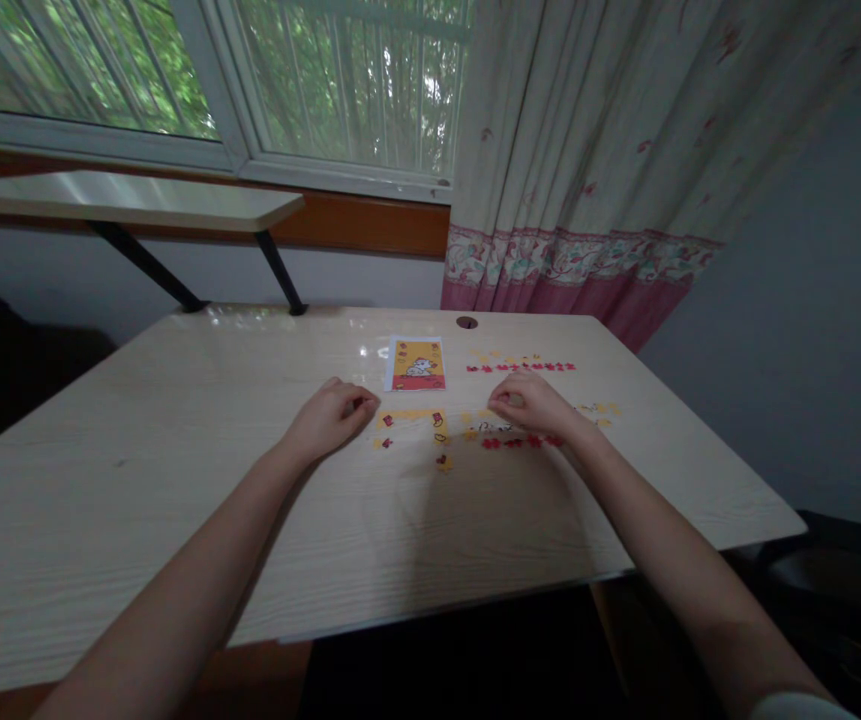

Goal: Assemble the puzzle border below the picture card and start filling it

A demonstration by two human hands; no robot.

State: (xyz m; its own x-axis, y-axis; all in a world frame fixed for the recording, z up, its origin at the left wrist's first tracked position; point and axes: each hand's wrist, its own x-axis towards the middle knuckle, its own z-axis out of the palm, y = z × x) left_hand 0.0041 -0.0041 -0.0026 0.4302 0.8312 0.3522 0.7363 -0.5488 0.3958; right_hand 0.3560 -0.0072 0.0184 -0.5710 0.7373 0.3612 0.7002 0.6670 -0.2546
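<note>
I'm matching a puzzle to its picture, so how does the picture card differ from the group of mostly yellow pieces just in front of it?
The picture card is one whole rectangle; the yellow group is broken up, with bare tabletop showing between pieces. The card shows a white animal above a red band; the yellow group shows neither. Both lie on the tabletop and carry yellow with small red details.

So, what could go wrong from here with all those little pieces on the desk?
The right hand is close to the lower red pieces, so it or its wrist might brush them out of their row. The left hand is close beside the yellow pieces, so a small slip could shift those too.
</note>
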